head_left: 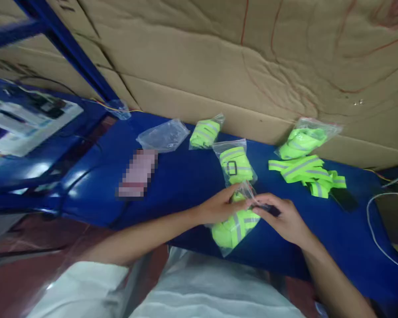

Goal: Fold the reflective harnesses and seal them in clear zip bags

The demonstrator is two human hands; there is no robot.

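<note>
I work in what looks like a workshop or packing station: a blue desk (179, 185) backed by creased brown cardboard (185, 66) with printing at the left, a blue metal frame (71, 48) rising at my left, 4 clear bags of reflective straps (239, 163), more loose straps (301, 168) on the desk, and reddish flooring (74, 238) below me.

A clear plastic bag (224, 251) is held at a slant by the near edge of the blue worktop (182, 181), its crumpled mouth turned to the far side and pinched in the fingers (242, 205). Inside, a fluorescent yellow-green strap (230, 234) with silver-grey stripes is bundled in overlapping folds.
</note>
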